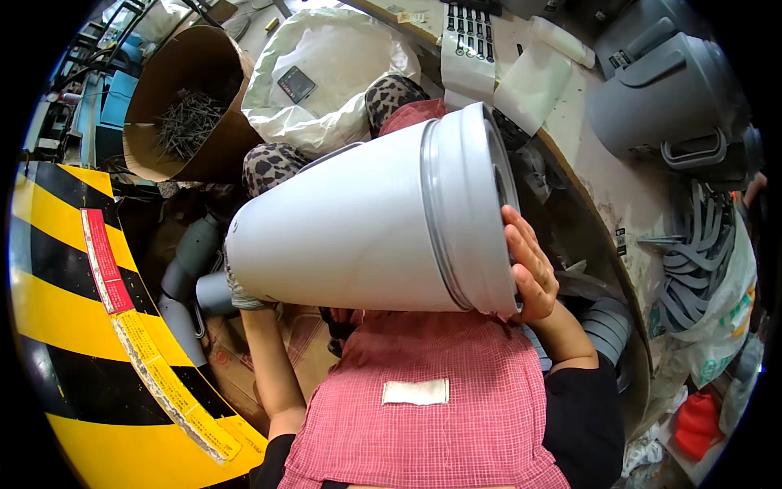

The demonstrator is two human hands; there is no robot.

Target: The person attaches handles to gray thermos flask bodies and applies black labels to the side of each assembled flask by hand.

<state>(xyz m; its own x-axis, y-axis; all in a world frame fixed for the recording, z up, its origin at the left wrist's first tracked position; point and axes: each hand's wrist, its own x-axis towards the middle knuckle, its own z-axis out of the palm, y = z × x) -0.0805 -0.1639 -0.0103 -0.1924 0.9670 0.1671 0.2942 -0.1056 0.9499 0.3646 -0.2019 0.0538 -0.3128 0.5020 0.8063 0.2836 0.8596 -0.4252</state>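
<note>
Your right hand [531, 265] braces the grey bucket [342, 220] at right; left hand [241, 292] meets its left end, grip unclear. Support both ends evenly.

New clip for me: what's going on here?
A seated person is holding a large grey bucket on its side above the lap. The right hand is against its rim, while the left hand, mostly hidden, is at the narrower end. More grey buckets are on the workbench to the right, near a bunch of grey strips. A cardboard container of thin dark pieces is at the upper left.
</note>
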